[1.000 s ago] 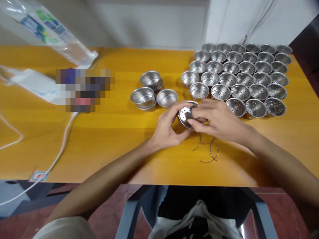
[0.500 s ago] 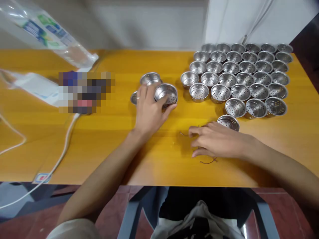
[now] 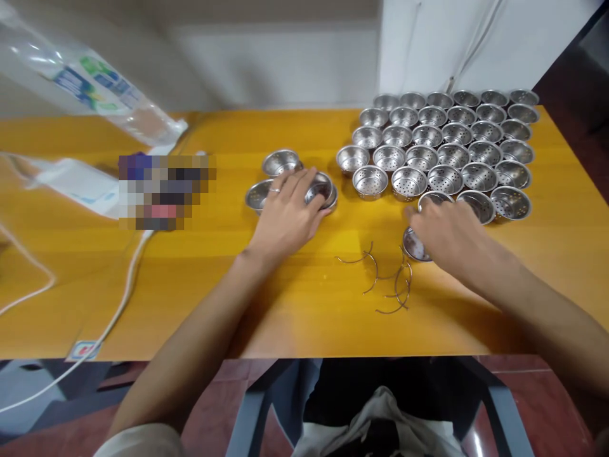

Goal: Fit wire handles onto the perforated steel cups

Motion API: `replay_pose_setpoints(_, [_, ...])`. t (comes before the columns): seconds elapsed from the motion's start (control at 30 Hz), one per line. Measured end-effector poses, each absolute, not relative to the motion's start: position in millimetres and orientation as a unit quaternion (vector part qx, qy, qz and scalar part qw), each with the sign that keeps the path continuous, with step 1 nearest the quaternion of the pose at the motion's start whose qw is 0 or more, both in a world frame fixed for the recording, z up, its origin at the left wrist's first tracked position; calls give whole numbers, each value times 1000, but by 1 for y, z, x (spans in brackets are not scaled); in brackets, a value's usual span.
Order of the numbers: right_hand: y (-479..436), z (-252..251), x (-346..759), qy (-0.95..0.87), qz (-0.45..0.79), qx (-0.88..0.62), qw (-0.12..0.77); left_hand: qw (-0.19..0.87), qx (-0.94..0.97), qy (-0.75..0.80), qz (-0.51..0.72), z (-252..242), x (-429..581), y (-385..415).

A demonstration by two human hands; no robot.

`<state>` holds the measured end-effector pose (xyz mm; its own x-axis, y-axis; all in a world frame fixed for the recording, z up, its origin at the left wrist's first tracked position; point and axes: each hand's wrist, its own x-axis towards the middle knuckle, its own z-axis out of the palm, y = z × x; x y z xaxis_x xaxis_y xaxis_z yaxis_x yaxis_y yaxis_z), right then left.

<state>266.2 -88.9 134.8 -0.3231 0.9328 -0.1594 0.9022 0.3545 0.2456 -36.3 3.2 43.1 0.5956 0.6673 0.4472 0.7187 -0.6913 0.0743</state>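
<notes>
My left hand (image 3: pixel 289 206) is closed around a perforated metal cup (image 3: pixel 320 185), tilted over a second rim showing just beneath it. Two more such cups stand beside that hand: one behind it (image 3: pixel 280 162) and one at its left (image 3: pixel 258 195), partly covered by the fingers. My right hand (image 3: pixel 450 231) has curled fingers at the rim of a metal cup (image 3: pixel 415 245) at the near edge of the group; the hand hides the cup's right side and the thumb. Several thin curved wire pieces (image 3: pixel 375 273) lie loose between my hands.
Several rows of perforated cups (image 3: pixel 425 135) fill the back right of the orange table (image 3: pixel 200 279). At the left are a large plastic bottle (image 3: pixel 109 86), a white power strip (image 3: pixel 78 184), a blurred-out patch and a white cable (image 3: pixel 126 292). A wall rises behind.
My right hand has moved from above the wires up and right to the near cup, uncovering the wires. The cup under my left hand has tilted. The view has shifted slightly.
</notes>
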Motion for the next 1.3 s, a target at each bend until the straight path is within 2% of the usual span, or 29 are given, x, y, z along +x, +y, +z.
replay_pose_setpoints(0.13, [-83, 117, 270, 847, 51, 528, 26, 59, -899, -361, -242, 39, -32, 22])
replay_pose_setpoints(0.4, [-78, 139, 271, 854, 52, 516, -25, 13, -875, -381, -297, 37, -9, 84])
replay_pose_setpoints(0.5, [-79, 155, 271, 844, 78, 526, -64, 18, -858, -389, -335, 48, 2, 73])
replay_pose_setpoints(0.6, [-78, 160, 271, 824, 82, 539, -155, -27, -841, -371, -392, 63, 12, 31])
replay_pose_setpoints(0.7, [-75, 154, 269, 816, -3, 520, -251, -162, -859, -280, -397, 65, 21, -15])
replay_pose_setpoints(0.83, [-73, 142, 263, 811, -218, 455, -296, -233, -844, -261, -407, 50, 29, -43])
replay_pose_setpoints(0.9, [-75, 140, 257, 800, -271, 438, -307, -229, -829, -276, -430, 45, 30, -46])
replay_pose_setpoints(1.03, [-81, 136, 245, 792, -261, 462, -303, -172, -851, -253, -427, 46, 29, -47])
replay_pose_setpoints(1.17, [-79, 124, 237, 796, -283, 455, -281, -157, -852, -256, -430, 50, 28, -50])
replay_pose_setpoints(1.3, [-67, 118, 240, 725, -379, 425, -388, -172, -810, -304, -472, 52, 27, -50])
